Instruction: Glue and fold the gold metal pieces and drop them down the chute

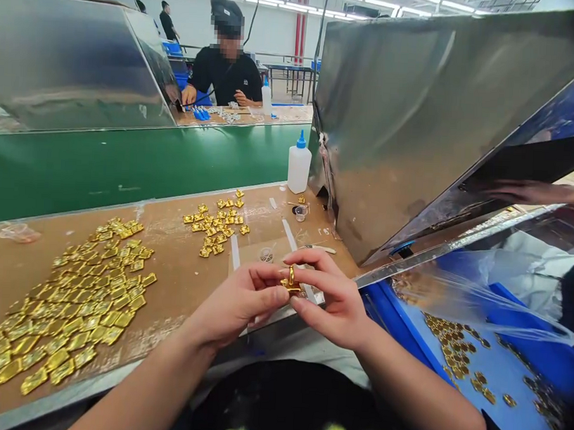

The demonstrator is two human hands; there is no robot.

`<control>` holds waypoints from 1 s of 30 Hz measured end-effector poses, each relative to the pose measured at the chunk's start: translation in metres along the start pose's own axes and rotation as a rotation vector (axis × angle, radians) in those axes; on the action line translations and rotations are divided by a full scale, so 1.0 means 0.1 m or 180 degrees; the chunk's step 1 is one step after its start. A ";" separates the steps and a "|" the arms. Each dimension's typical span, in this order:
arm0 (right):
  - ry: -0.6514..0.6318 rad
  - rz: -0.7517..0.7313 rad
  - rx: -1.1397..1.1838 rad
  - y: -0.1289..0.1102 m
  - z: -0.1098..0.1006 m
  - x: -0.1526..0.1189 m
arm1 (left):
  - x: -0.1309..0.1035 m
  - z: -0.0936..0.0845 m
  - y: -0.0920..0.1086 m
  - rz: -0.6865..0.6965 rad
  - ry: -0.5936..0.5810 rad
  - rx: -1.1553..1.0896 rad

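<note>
Between my two hands, near the table's front edge, is a small shiny gold piece [291, 282] with a ring-like part standing up. My left hand [245, 299] pinches it from the left with thumb and fingers. From the right, the fingers of my right hand [331, 297] close on the same piece. Many flat gold pieces [81, 295] cover the left of the brown table [179, 286]. A smaller group of gold pieces [215, 224] lies farther back. Just beyond my hands sits a small round dish [267, 255] with tiny parts.
A white bottle [299, 168] with a blue tip stands at the back beside a large metal hood [396, 118]. Blue trays [489, 376] with gold parts are at right. Across the green belt [127, 163] sits a person [227, 66]; another person's hand [530, 191] reaches in from the right.
</note>
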State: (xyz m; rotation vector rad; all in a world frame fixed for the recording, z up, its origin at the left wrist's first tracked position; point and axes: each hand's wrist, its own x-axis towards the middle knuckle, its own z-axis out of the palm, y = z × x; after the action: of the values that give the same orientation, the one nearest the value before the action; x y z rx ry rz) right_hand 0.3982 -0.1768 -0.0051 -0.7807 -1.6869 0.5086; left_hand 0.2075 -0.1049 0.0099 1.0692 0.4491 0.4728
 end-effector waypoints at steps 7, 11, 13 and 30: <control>0.0059 -0.0106 -0.0326 -0.01 0.01 0.00 | 0.00 -0.01 -0.02 -0.0033 0.0039 -0.0049; 0.0107 -0.0180 -0.0500 0.00 0.02 0.01 | 0.01 -0.01 -0.02 -0.0016 0.0038 -0.0142; 0.0149 -0.0226 -0.0540 0.01 0.02 0.02 | 0.01 -0.01 -0.02 -0.0043 0.0025 -0.0152; 0.0156 -0.0741 -0.0633 0.12 -0.01 0.07 | -0.03 0.01 -0.02 -0.0297 -0.0134 -0.0169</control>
State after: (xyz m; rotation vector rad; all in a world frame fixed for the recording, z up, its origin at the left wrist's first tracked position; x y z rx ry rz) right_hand 0.4010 -0.1633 -0.0084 -0.7200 -1.7729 0.1609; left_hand 0.2058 -0.1080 0.0085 1.0008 0.4449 0.3770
